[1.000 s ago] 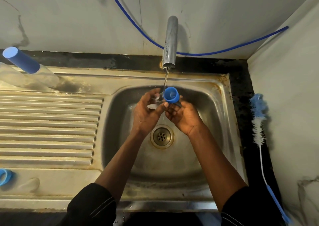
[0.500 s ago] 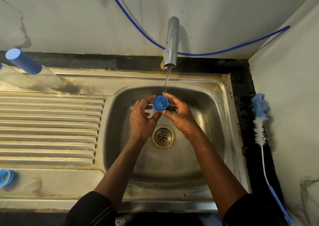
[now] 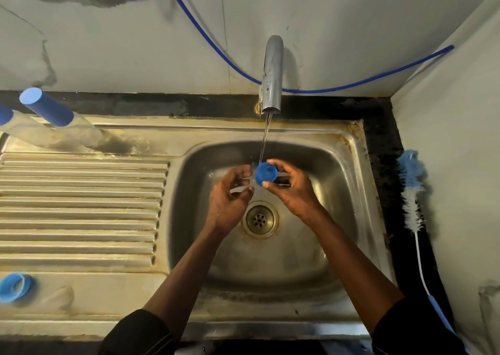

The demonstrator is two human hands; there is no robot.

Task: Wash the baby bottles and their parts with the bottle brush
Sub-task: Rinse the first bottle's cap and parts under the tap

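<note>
Over the sink basin (image 3: 338, 192), my right hand (image 3: 295, 192) pinches a small blue bottle cap (image 3: 265, 174) under the thin water stream (image 3: 264, 140) from the tap (image 3: 272, 73). My left hand (image 3: 228, 197) is just left of the cap, its fingers curled round what looks like a small clear part that is hard to make out. The bottle brush (image 3: 411, 189) lies on the dark counter strip right of the sink, untouched. A clear bottle with a blue cover (image 3: 46, 108) lies at the back left.
A blue ring (image 3: 13, 287) rests on the front left of the ribbed drainboard (image 3: 81, 214). A second blue cover (image 3: 4, 115) shows at the left edge. The drain (image 3: 259, 219) sits below my hands. A blue hose (image 3: 365, 82) runs along the wall.
The blue cap has turned in my right hand and dropped slightly under the stream. My left hand has drawn a little away from it to the left.
</note>
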